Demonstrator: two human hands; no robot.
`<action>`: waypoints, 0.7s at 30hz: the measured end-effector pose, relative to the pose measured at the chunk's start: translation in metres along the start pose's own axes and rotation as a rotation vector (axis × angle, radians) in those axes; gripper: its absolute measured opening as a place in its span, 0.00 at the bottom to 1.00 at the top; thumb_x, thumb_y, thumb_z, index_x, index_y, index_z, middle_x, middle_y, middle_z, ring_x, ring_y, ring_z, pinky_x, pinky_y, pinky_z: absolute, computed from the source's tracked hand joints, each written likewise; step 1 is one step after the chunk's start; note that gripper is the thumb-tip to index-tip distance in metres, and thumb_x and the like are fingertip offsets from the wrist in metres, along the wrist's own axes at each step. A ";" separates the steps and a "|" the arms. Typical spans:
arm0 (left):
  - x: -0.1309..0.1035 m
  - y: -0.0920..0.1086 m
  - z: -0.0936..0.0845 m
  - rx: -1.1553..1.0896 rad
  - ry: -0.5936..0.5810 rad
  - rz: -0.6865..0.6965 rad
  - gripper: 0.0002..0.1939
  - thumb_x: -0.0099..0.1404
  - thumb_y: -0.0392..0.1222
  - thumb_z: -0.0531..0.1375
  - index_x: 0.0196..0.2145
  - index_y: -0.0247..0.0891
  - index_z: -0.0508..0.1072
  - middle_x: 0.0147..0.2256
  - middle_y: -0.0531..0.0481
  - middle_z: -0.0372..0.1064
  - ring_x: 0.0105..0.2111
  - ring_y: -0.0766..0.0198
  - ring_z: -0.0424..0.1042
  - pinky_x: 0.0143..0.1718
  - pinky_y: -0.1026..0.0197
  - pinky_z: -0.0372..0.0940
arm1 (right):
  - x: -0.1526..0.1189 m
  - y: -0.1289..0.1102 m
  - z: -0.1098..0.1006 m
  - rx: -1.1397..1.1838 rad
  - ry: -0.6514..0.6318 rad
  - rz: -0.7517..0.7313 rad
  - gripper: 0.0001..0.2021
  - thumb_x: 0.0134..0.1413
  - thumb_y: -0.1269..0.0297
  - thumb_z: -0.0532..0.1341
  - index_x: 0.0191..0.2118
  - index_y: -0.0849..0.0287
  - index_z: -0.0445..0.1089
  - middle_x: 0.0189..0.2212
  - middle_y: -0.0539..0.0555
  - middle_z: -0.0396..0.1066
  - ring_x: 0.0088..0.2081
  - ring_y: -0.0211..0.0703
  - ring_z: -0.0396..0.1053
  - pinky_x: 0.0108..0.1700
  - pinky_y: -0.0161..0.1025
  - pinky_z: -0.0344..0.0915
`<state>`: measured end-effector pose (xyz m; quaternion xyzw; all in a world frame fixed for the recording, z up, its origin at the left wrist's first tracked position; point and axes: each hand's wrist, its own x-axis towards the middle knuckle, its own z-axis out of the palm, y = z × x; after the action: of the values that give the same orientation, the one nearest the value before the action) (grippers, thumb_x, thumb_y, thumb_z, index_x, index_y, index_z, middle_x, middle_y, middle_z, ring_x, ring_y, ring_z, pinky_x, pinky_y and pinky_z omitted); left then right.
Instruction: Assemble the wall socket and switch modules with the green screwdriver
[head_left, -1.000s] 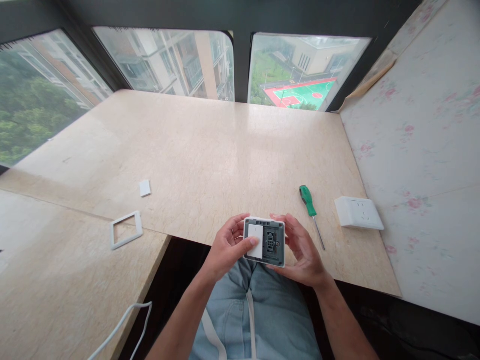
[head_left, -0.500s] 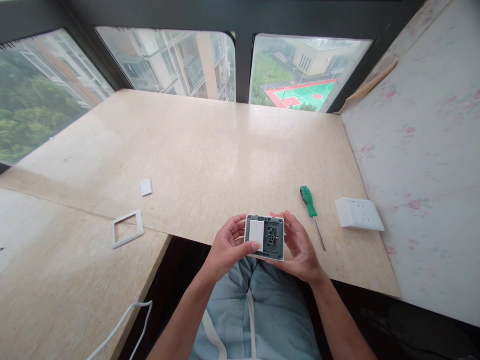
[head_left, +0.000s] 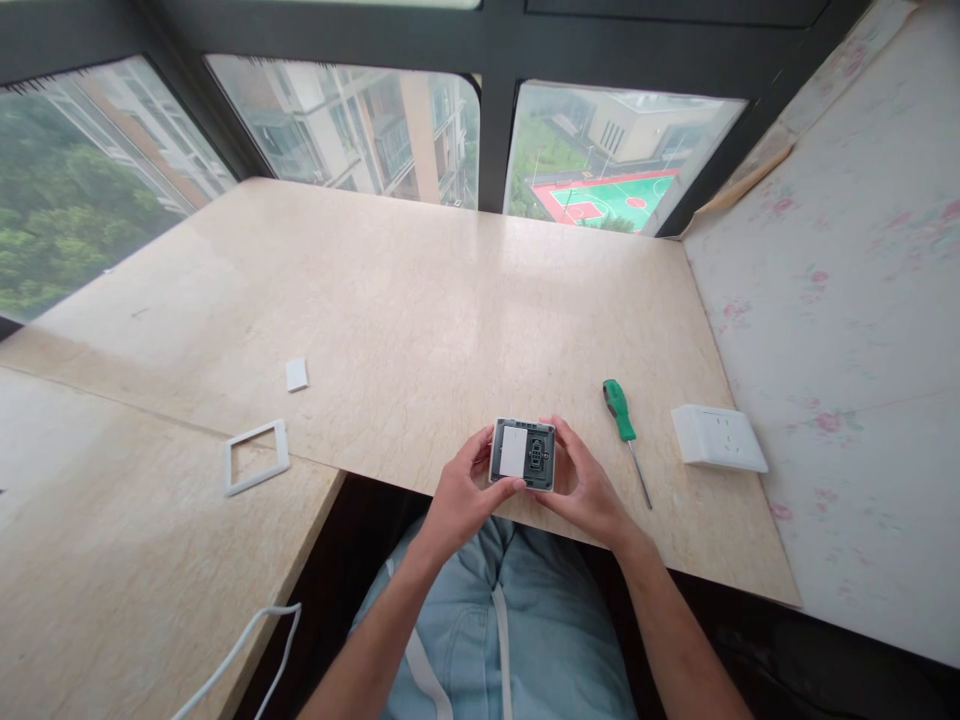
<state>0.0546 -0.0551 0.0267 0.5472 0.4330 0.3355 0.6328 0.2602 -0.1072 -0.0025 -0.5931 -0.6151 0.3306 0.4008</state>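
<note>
Between both hands is a wall switch point(head_left: 540, 472), a grey and white square unit with one white rocker on its left half and bare grey mechanism on its right. My left hand point(head_left: 466, 492) grips its left side, thumb along the lower edge. On the opposite side my right hand point(head_left: 589, 490) holds the edge, thumb below and fingers at the top. A loose white rocker cap point(head_left: 296, 375) lies on the counter to the left. Closer to me on that side is a white rectangular frame point(head_left: 234, 470). Right of my hands rests a green-handled screwdriver point(head_left: 619, 410).
A white socket box point(head_left: 718, 438) sits by the papered wall point(head_left: 847, 420) on the right. The stone counter point(head_left: 420, 300) runs back to the windows. A white cable point(head_left: 240, 640) hangs over the counter's edge at lower left.
Both hands have moved the wall switch slightly away from me, over the counter's front edge. My left thumb has slid from the rocker's face to the lower edge. The view has shifted slightly.
</note>
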 end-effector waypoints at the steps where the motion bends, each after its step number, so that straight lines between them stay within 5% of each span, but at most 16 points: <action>1: -0.001 0.001 0.000 0.067 -0.008 0.018 0.40 0.55 0.42 0.72 0.62 0.40 0.62 0.62 0.37 0.65 0.60 0.47 0.68 0.64 0.42 0.61 | 0.000 0.000 0.000 0.005 -0.005 0.010 0.47 0.52 0.56 0.71 0.71 0.48 0.45 0.69 0.60 0.56 0.68 0.56 0.56 0.69 0.58 0.54; 8: 0.000 0.000 -0.005 0.461 0.007 0.132 0.48 0.52 0.41 0.73 0.66 0.42 0.56 0.62 0.36 0.62 0.64 0.41 0.60 0.64 0.37 0.56 | -0.001 0.002 -0.004 0.045 -0.031 0.029 0.48 0.49 0.57 0.73 0.71 0.48 0.47 0.69 0.60 0.57 0.68 0.55 0.56 0.70 0.57 0.54; 21: 0.028 -0.008 -0.030 0.540 -0.201 0.372 0.52 0.52 0.53 0.74 0.67 0.37 0.55 0.63 0.32 0.61 0.64 0.40 0.60 0.65 0.39 0.53 | 0.004 0.003 -0.015 -0.163 -0.183 0.088 0.47 0.53 0.53 0.69 0.72 0.46 0.44 0.71 0.60 0.51 0.70 0.61 0.50 0.69 0.65 0.50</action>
<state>0.0385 -0.0192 0.0128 0.7949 0.3347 0.2627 0.4325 0.2753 -0.1039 0.0024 -0.6175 -0.6472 0.3495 0.2788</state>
